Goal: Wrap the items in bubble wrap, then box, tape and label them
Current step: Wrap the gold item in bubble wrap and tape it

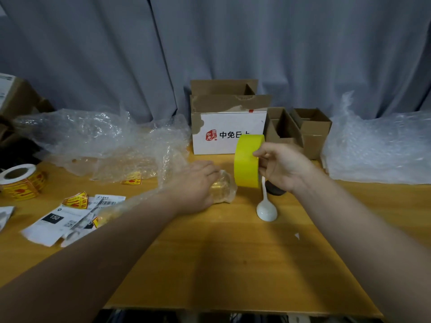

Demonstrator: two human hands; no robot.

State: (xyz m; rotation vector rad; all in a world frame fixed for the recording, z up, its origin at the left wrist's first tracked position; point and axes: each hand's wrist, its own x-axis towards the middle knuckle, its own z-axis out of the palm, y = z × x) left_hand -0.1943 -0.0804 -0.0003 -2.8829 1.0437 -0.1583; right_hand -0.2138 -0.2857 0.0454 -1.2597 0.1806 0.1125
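My right hand (pixel 283 167) grips a yellow tape roll (pixel 247 160), held upright above the wooden table (pixel 210 264). Just left of the roll, my left hand (pixel 198 183) rests over a small item wrapped in bubble wrap (pixel 224 188) and holds it down on the table. A white spoon (pixel 265 209) lies below the roll, and a dark round object (pixel 275 190) sits mostly hidden behind my right hand. A white printed box (pixel 229 134) with open brown flaps stands behind the roll.
Loose bubble wrap (pixel 100 138) is piled at the back left, and more bubble wrap (pixel 377 148) at the right. Small open cardboard boxes (pixel 300 129) stand right of the white box. A roll of yellow stickers (pixel 21 181) and shipping labels (pixel 60 220) lie at left.
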